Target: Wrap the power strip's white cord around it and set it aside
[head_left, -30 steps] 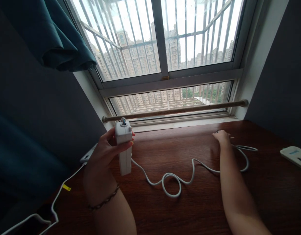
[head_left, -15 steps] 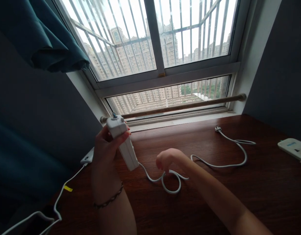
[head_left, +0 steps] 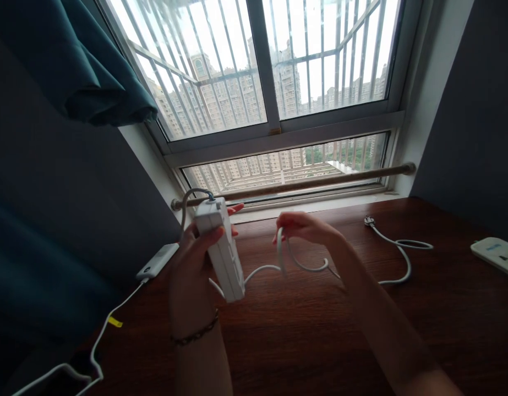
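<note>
- Power strip (head_left: 228, 256): in the left hand (head_left: 192, 252), above the tabletop (head_left: 303, 335), before the window (head_left: 278, 132).
- Hands: left closed around the power strip, thumb on the near side; right (head_left: 310, 226) pinching a loop of cord (head_left: 262, 268).
- Status, as judged: cord taken partway around the power strip; remainder unwound, plug (head_left: 369, 221) lying on the tabletop.
- Long axis: steep, leaning left; cord-entry end up, opposite end down.

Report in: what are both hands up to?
Left hand gripping white power strip. Right hand holding cord in a raised loop. Plug lying on table; second power strip apart, far right.
</note>
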Action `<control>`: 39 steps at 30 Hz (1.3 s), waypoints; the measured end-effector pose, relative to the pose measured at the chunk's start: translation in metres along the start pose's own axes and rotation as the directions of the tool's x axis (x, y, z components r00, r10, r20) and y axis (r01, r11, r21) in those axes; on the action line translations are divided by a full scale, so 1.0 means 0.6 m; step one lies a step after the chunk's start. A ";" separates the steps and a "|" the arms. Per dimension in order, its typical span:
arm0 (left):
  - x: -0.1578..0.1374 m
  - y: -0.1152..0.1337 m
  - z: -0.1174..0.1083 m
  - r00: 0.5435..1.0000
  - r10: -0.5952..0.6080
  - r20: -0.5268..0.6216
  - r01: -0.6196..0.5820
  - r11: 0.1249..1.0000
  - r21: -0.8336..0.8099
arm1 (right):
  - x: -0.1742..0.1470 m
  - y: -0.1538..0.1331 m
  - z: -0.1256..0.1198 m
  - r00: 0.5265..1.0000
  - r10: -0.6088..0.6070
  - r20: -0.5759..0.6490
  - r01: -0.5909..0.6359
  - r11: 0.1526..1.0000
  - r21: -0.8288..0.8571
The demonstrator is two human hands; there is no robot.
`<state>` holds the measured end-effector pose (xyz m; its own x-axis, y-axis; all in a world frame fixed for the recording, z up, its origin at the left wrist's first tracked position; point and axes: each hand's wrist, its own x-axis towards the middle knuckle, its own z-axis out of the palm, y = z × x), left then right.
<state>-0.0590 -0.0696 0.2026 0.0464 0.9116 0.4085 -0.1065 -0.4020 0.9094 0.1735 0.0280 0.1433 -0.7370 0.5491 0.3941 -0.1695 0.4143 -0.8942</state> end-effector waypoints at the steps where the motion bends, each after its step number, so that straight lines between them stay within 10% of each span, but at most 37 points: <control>1: 0.001 -0.006 0.009 0.999 -0.018 0.051 0.020 0.998 -0.053 | -0.003 -0.010 -0.005 0.990 -0.076 -0.122 0.085 0.994 0.069; 3: -0.003 -0.018 0.038 0.980 -0.119 0.158 0.142 0.980 -0.140 | -0.006 -0.026 -0.011 0.900 -0.181 -0.397 0.281 0.937 0.209; 8: -0.023 -0.051 0.135 0.892 -0.383 0.239 0.426 0.890 -0.164 | -0.002 -0.031 -0.023 0.488 -0.063 -0.870 0.563 0.785 0.259; 14: -0.026 -0.089 0.179 0.593 -0.325 0.737 0.632 0.755 -0.175 | -0.012 -0.007 -0.062 0.144 -0.169 -0.975 0.424 0.901 -0.093; 17: -0.041 -0.081 0.178 0.566 -0.215 0.796 0.665 0.690 -0.286 | -0.030 0.005 -0.082 0.039 -0.278 -0.960 0.172 0.948 -0.267; 21: -0.049 -0.045 0.168 0.570 -0.160 0.806 0.580 0.773 -0.257 | -0.067 0.028 -0.118 0.040 -0.270 -0.962 -0.214 0.938 -0.273; 26: -0.024 -0.014 0.125 0.707 -0.174 0.685 0.418 0.884 -0.208 | -0.123 0.076 -0.181 -0.014 -0.019 -1.000 -0.391 0.920 -0.012; 31: -0.008 -0.007 0.074 0.710 -0.309 0.633 0.257 0.950 0.176 | -0.151 0.117 -0.210 0.191 0.271 -0.943 -0.268 0.939 0.216; 39: 0.007 -0.013 0.018 0.828 -0.355 0.433 0.101 0.856 0.507 | -0.141 0.105 -0.195 0.481 0.207 -0.852 0.018 0.969 0.246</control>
<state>-0.0471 -0.0637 0.1982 0.5065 0.8608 0.0496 0.4173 -0.2951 0.8595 0.3015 0.0926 0.0787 0.1681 0.9682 0.1854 -0.3384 0.2333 -0.9116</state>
